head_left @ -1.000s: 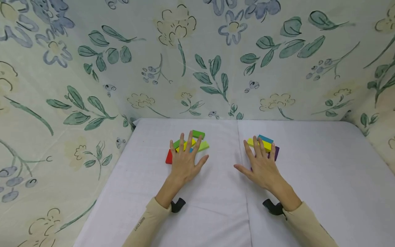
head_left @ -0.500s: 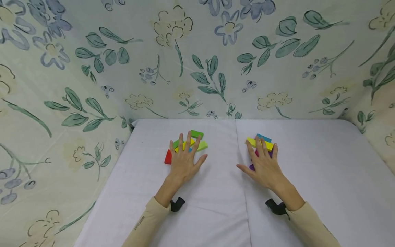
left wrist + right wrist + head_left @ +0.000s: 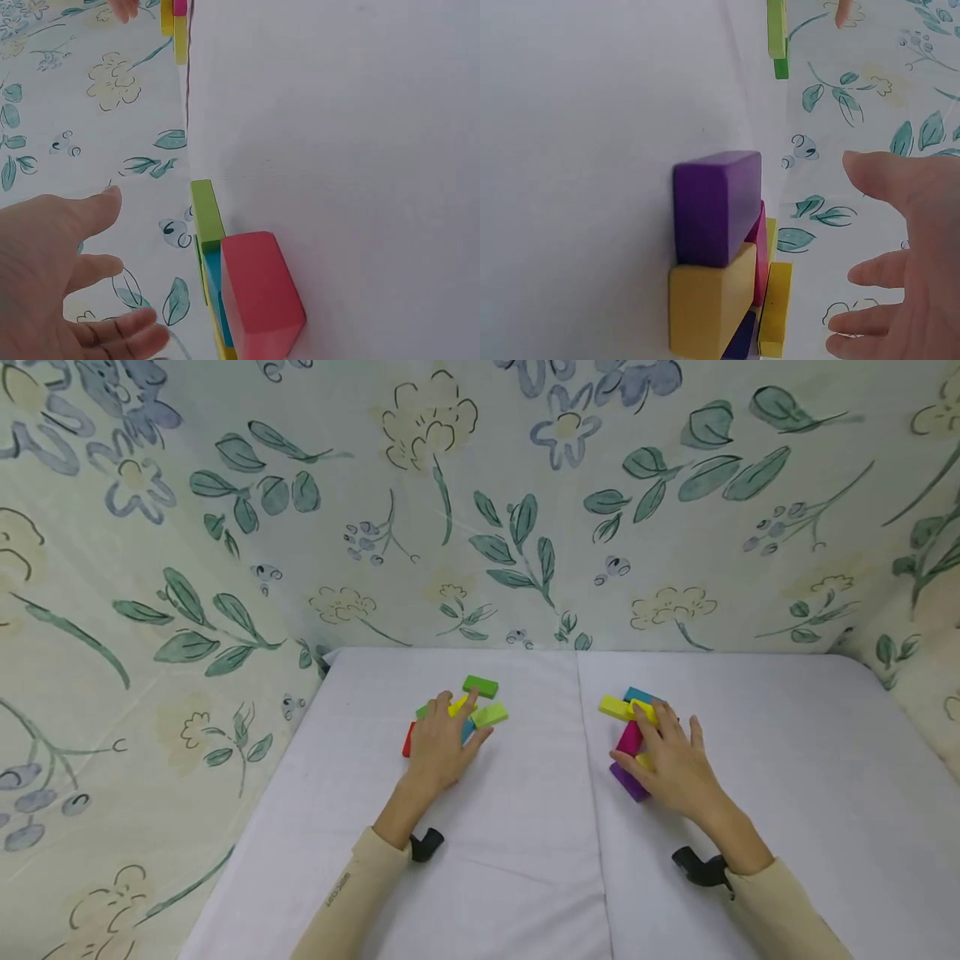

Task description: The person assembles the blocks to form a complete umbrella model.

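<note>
Several coloured wooden blocks lie in two groups on a white cloth. My left hand (image 3: 437,750) hovers over the left group with loosely bent fingers, gripping nothing. Around it are a green block (image 3: 480,686), a light green block (image 3: 491,716), a blue block (image 3: 468,730) and a red block (image 3: 259,289), partly hidden. Over the right group is my right hand (image 3: 681,768), its fingers bent and spread near a yellow block (image 3: 775,311). A gap shows between them in the right wrist view. Beside its thumb are a magenta block (image 3: 628,739) and a purple block (image 3: 628,782); an orange-yellow block (image 3: 709,300) sits partly beneath.
The white cloth (image 3: 525,860) covers the table, with a seam running between the groups. A floral curtain (image 3: 480,510) hangs behind and at the sides. Black wrist cameras (image 3: 701,867) are strapped to both wrists.
My right hand has moved right and toward me, uncovering the magenta and purple blocks. The fingers of my left hand, straight before, have bent. The blocks look largely in place.
</note>
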Available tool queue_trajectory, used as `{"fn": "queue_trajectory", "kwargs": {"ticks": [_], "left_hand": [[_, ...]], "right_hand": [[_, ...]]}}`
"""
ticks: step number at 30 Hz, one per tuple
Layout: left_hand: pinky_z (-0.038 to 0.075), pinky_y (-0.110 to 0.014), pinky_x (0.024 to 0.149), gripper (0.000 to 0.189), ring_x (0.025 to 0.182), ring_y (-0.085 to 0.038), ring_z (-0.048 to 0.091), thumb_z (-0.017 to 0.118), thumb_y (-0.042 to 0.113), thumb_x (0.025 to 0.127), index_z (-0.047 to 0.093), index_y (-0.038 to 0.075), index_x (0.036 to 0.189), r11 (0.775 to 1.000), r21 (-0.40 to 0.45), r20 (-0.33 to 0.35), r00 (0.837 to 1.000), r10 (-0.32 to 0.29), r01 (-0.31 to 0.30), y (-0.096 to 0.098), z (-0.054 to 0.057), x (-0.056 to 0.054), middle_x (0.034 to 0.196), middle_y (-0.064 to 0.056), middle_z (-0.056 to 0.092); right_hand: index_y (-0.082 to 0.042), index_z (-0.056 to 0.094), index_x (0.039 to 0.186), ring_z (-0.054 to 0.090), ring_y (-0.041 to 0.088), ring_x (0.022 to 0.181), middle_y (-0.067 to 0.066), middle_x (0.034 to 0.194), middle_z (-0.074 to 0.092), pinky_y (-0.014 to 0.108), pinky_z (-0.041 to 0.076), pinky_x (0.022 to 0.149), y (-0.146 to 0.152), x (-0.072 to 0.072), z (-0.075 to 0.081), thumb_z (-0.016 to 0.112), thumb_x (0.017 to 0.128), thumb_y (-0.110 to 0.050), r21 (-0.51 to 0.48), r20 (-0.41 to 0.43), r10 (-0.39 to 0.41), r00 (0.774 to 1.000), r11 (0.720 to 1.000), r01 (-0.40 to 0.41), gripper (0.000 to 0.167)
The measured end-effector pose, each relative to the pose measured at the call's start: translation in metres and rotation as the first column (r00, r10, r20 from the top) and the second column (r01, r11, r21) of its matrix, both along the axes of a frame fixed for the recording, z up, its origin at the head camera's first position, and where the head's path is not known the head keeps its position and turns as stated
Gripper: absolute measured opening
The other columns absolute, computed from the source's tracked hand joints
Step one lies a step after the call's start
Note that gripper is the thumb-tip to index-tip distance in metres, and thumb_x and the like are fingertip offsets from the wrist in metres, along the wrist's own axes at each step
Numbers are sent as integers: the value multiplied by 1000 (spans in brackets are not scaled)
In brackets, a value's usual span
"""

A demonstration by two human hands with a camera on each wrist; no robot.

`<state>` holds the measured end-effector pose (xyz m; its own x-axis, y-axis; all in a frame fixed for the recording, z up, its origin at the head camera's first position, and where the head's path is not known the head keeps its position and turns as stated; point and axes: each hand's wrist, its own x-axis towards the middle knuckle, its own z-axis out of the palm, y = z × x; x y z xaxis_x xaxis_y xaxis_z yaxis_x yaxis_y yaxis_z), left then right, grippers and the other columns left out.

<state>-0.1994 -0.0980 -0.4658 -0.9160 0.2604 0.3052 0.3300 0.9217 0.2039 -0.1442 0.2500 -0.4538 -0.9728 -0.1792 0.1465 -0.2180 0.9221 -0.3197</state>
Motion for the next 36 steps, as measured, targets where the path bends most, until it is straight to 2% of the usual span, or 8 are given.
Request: {"fn": "queue_trajectory", "kwargs": {"ticks": [3,6,9,13,18,23,31,36], "left_hand": [[44,-27,54,61,80,-23,54,73,47,95,59,20,148,997,78,-16,999,-28,29,-1,-2,-8,103,-16,58],[30,-22,49,54,63,-17,42,81,37,90,68,17,138,979,200,38,998,-52,43,0,-5,-16,79,-9,51],[26,-21,51,48,61,-13,38,83,31,89,71,16,133,954,300,143,989,-49,3,0,-7,-25,69,-3,47],[26,-22,51,45,62,-13,38,86,29,86,74,19,129,929,362,263,964,-26,-73,0,-8,-35,64,1,43],[24,-22,50,40,57,-11,36,88,27,84,78,20,122,928,362,318,948,-33,-89,4,-10,-44,58,4,37],[25,-22,51,40,56,-11,39,89,26,83,79,19,121,927,360,338,941,-28,-102,7,-13,-50,56,3,40],[26,-21,51,39,59,-10,42,89,24,82,80,13,118,921,382,321,946,-56,-75,8,-16,-54,59,4,46],[28,-21,52,36,60,-10,44,89,23,82,81,11,115,910,408,303,951,-67,-66,7,-19,-53,61,3,48]], "right_hand": [[6,41,154,30,58,144,38,157,32,78,15,116,8,-3,-1,69,97,-40,-35,-28,-32,999,999,31,79],[5,46,151,38,59,136,37,152,39,75,26,112,16,-8,-5,71,96,-32,-77,-53,-70,996,995,66,70],[7,51,146,43,58,128,37,146,45,73,32,106,24,-16,-9,72,97,-25,-116,-62,-95,994,989,87,62],[7,56,142,44,55,122,38,141,47,71,38,101,33,-28,-13,71,98,-20,-173,-36,-127,991,978,119,54],[2,62,139,50,45,105,35,132,48,55,51,83,43,-43,-18,72,97,-18,-241,25,-180,983,954,181,48],[-1,66,136,47,31,90,25,113,51,32,41,66,49,-52,-22,74,97,-26,-295,86,-205,975,929,222,46],[-1,69,131,46,27,83,14,90,49,29,36,59,50,-54,-23,76,95,-33,-295,125,-230,965,920,257,49],[2,70,129,45,21,71,6,74,46,26,33,51,48,-54,-24,77,95,-34,-337,152,-263,953,893,300,50]]}}
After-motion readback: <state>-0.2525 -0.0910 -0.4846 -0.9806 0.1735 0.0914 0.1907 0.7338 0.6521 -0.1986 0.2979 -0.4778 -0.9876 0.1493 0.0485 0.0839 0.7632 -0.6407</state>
